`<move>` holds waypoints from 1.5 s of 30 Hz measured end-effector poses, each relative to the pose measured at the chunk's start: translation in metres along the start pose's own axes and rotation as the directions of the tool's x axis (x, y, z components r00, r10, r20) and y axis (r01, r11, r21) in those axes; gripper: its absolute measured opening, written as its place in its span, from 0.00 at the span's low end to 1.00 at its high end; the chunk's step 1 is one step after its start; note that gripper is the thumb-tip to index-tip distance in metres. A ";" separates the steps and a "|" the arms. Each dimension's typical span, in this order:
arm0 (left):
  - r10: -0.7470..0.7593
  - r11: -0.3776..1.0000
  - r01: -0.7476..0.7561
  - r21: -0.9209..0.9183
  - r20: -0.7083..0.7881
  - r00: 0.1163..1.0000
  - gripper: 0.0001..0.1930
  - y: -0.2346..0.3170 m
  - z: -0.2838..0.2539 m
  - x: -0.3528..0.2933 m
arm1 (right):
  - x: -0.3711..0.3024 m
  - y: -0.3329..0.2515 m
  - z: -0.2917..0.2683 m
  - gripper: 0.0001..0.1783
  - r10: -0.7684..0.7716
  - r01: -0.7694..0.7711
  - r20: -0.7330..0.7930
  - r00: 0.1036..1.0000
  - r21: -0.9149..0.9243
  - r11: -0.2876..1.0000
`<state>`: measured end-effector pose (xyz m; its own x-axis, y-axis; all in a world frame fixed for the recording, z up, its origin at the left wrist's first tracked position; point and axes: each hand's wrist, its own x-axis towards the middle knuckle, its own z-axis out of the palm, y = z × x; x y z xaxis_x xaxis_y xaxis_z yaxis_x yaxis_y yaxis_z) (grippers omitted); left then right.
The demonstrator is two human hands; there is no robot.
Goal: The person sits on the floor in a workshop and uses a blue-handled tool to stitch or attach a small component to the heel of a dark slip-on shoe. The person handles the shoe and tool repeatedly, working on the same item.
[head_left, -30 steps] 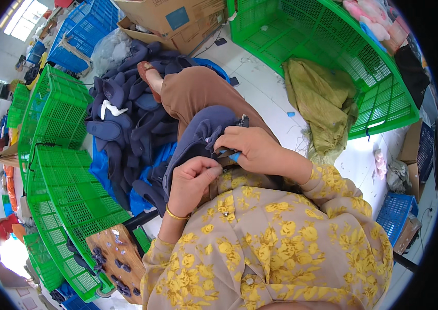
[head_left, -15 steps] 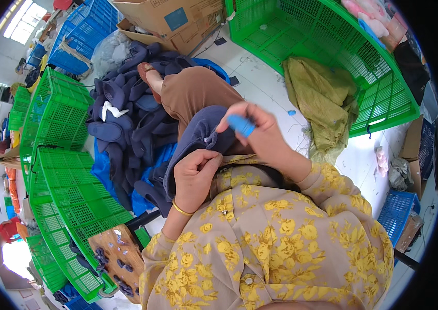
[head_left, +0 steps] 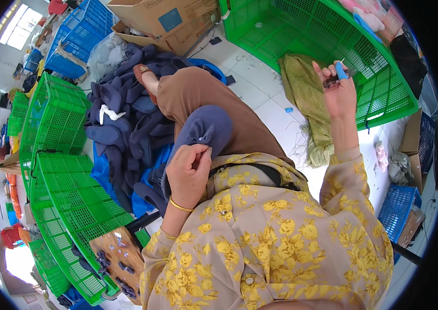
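Note:
A navy slipper [head_left: 218, 120] with a small knotted bow lies across my lap. My left hand [head_left: 188, 173] is closed on it, thumb and fingertips pinched together just below the bow. Out to the right, well away from the slipper, my right hand [head_left: 338, 88] is raised with its fingers curled round a small dark tool [head_left: 331, 81]; its exact kind is hard to make out. Blue tape [head_left: 340, 71] wraps one finger of that hand. A fine light tip shows above the taped finger. To the left of my knees lies a heap of navy slippers [head_left: 131, 111].
Green plastic crates stand on the left [head_left: 69, 206] and at the upper right [head_left: 301, 31]. An olive cloth sack [head_left: 301, 88] hangs over the right crate's edge. Small navy bows lie on a wooden board [head_left: 121, 248] at lower left. A cardboard box [head_left: 162, 20] stands beyond the heap.
My right hand has moved away from the slipper, out to the right, and the dark tool now shows in it. The left hand keeps its pinch on the slipper.

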<state>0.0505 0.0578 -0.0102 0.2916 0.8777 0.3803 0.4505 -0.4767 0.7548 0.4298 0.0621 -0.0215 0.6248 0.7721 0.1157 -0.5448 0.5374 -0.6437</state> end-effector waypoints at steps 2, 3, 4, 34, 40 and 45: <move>0.017 1.000 -0.017 0.024 0.006 1.000 0.04 -0.001 0.000 -0.001 | -0.009 -0.007 0.002 0.04 -0.011 0.012 0.017 1.000 -0.029 1.000; 0.028 0.999 -0.028 0.046 0.001 1.000 0.04 0.000 0.000 0.000 | -0.013 -0.009 0.003 0.04 -0.014 0.015 0.031 0.999 -0.025 1.000; 0.039 0.997 -0.039 0.068 -0.003 0.999 0.04 0.001 0.000 0.000 | -0.017 -0.012 0.007 0.04 -0.016 0.017 0.046 0.999 -0.021 1.000; -0.233 0.963 0.249 -0.106 0.141 0.962 0.01 -0.029 -0.002 0.009 | -0.132 0.066 0.112 0.16 0.635 0.738 0.571 0.521 -0.675 0.001; -0.361 0.847 0.420 -0.326 0.227 0.904 0.04 -0.029 -0.001 0.009 | -0.135 0.082 0.123 0.13 0.636 0.804 0.621 0.458 -0.595 0.002; -0.359 0.849 0.408 -0.337 0.198 0.912 0.05 -0.029 0.003 0.007 | -0.137 0.084 0.124 0.12 0.604 0.837 0.655 0.454 -0.546 -0.036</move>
<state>0.0417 0.0774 -0.0311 0.2712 0.9620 -0.0305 0.2171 -0.0303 0.9757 0.2292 0.0438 0.0022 -0.4117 0.8973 0.1592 0.8481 0.4412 -0.2933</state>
